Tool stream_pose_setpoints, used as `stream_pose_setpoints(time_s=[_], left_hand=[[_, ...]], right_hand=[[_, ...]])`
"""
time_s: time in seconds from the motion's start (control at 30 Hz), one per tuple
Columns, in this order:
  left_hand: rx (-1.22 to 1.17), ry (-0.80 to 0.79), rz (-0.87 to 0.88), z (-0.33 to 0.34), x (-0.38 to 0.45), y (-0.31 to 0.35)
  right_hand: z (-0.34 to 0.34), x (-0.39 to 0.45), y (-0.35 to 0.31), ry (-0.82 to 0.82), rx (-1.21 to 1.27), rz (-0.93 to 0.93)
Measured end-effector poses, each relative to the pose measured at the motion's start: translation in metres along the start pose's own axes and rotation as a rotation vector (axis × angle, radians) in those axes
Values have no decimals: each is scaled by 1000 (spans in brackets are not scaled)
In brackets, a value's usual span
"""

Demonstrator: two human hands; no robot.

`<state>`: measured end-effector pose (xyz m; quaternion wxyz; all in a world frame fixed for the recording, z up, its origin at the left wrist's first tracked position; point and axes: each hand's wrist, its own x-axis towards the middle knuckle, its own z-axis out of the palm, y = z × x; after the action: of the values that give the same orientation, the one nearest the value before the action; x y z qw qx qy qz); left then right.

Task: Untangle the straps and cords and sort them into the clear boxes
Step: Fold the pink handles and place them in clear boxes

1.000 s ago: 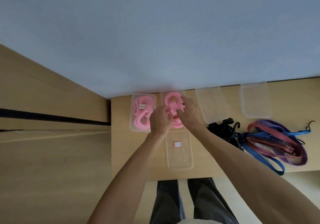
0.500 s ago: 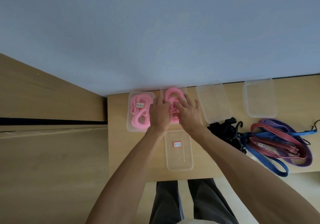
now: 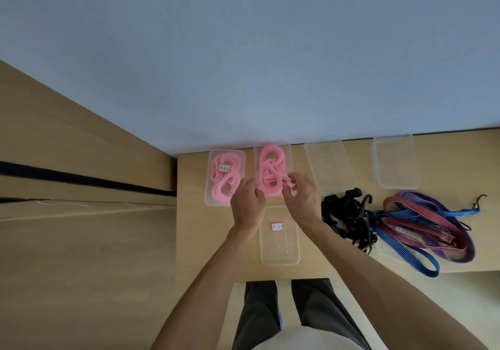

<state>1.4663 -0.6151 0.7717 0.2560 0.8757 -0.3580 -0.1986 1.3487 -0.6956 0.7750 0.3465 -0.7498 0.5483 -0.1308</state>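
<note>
1. The wooden table carried everything, and both hands worked at its far edge by the wall.
2. A tangle of striped red, blue and purple straps lay well to the right of the hands, with a black cord bundle just beside the right wrist.
3. Two bare clear boxes stood beyond and right of the right hand; a labelled lid lay between the forearms.
4. The second box, directly beyond the fingers, held the pink cord; another filled box sat just left of the left hand.
5. The right hand curled its fingers round a loop of that cord at the box's near edge.
6. The left hand was curled at the cord's near end; whether it pinched the cord could not be told.
</note>
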Motion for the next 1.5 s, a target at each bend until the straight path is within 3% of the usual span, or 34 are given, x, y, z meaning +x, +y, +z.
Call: stream_pose_setpoints(time_s=[0.13, 0.37, 0.6, 0.73, 1.07, 1.3, 1.5], left_hand=[[-25, -25, -142, 1, -25, -10], [45, -289, -383, 24, -62, -32], [-182, -290, -589, 41, -73, -23], [-217, -310, -579, 45, -74, -18], [-292, -378, -401, 30, -64, 0], [-457, -224, -319, -5, -42, 8], [-421, 2, -312, -22, 0, 17]], right_hand=[[0, -15, 17, -215, -150, 310], [4, -48, 42, -364, -282, 453], [6, -66, 47, -301, 86, 565], [4, -68, 50, -282, 154, 647], [-15, -59, 50, -155, 44, 571], [-28, -40, 28, 35, 244, 488], [-23, -3, -11, 8, 304, 357]])
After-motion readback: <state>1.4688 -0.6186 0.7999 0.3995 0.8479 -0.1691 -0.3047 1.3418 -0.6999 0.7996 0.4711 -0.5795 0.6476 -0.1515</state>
